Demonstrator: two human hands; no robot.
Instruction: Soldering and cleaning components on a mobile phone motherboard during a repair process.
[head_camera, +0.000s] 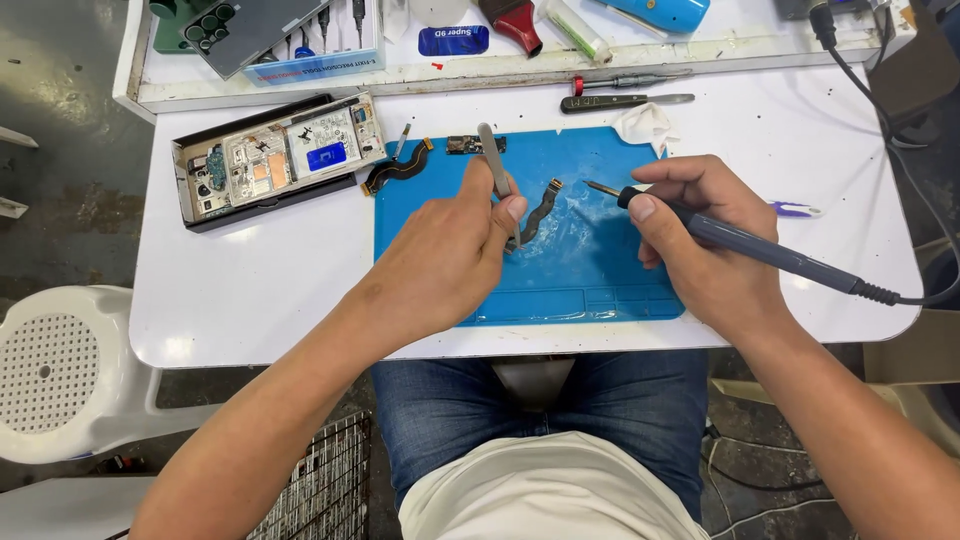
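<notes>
My left hand (445, 255) pinches tweezers (497, 172) on a flex cable (538, 213) mid-mat; my right hand (700, 240) grips a soldering iron (740, 245), whose tip could scorch the cable if it slips.

The work mat (600, 290) lies on the table (250, 280) directly before me. My left hand (445, 260) rests on the mat's left half and holds tweezers (497, 172) on a flex cable (538, 212) at the mat's centre. My right hand (700, 240) is at the mat's right edge, holding the soldering iron (760, 248), tip pointing left toward the cable. A second flex cable (398, 167) lies at the mat's rear left corner. The opened phone (280, 155) lies left of the mat. A screwdriver (610, 101) lies behind the mat.
</notes>
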